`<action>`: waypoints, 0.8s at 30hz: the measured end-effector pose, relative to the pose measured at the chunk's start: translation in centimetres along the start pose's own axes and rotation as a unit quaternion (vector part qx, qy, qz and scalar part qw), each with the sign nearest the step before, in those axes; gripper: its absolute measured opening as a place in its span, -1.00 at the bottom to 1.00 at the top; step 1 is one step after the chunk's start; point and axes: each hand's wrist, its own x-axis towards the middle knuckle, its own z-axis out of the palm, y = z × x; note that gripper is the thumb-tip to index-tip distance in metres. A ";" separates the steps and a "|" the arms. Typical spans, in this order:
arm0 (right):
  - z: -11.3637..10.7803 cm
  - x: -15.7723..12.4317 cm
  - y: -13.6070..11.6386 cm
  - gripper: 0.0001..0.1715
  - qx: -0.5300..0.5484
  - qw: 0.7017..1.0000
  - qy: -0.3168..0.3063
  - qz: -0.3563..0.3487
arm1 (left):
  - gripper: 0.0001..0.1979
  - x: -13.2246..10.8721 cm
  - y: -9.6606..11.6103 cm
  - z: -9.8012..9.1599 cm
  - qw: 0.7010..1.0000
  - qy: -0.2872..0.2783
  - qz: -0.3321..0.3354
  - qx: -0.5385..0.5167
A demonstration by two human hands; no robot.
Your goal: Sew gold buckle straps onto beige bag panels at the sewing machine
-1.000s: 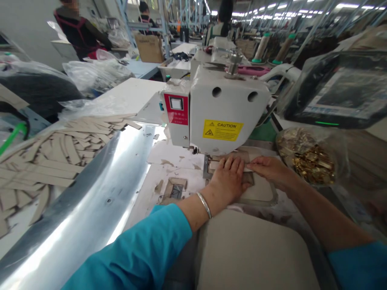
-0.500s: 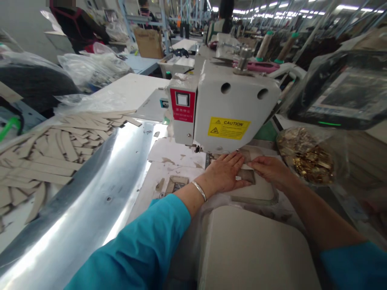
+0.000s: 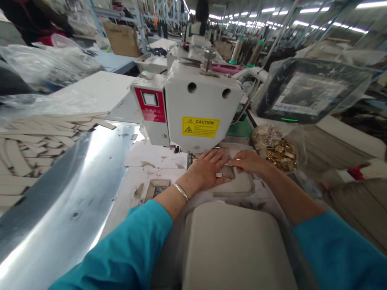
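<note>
My left hand (image 3: 208, 170) lies flat with its fingers stretched out on a beige piece (image 3: 238, 186) under the head of a white sewing machine (image 3: 199, 108). A silver bangle sits on that wrist. My right hand (image 3: 248, 161) rests just to the right, fingertips pressed on the same piece near the needle area. What lies under those fingertips is too small to name. A clear frame or template lies around the piece on the machine bed. Both sleeves are blue.
Stacked beige strips (image 3: 33, 141) lie at the left beside a shiny metal sheet (image 3: 72, 189). A plastic bag of gold metal parts (image 3: 276, 149) sits right of the machine, below a wrapped control screen (image 3: 305, 94). A beige pad (image 3: 236, 245) is near me. Other people work far behind.
The view has shifted so the machine sits further left. My hands have stayed on the piece under the machine head, the left hand's fingers reaching slightly further in.
</note>
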 end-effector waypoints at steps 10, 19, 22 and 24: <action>-1.5 -1.8 -1.9 -0.73 0.074 0.994 0.074 -0.036 | -0.20 -0.2 -0.1 0.3 0.999 0.029 0.009 0.019; -0.1 -1.7 -1.3 -0.66 0.429 0.896 0.008 0.116 | -0.16 0.1 -0.2 0.5 1.000 0.010 0.006 0.022; 0.2 -1.7 -1.3 -0.67 0.439 0.890 0.027 0.121 | -0.21 0.0 -0.2 0.4 0.999 0.014 0.014 0.025; 0.3 -1.7 -1.3 -0.70 0.446 0.886 0.030 0.120 | -0.23 0.0 -0.2 0.3 0.999 0.013 0.017 0.025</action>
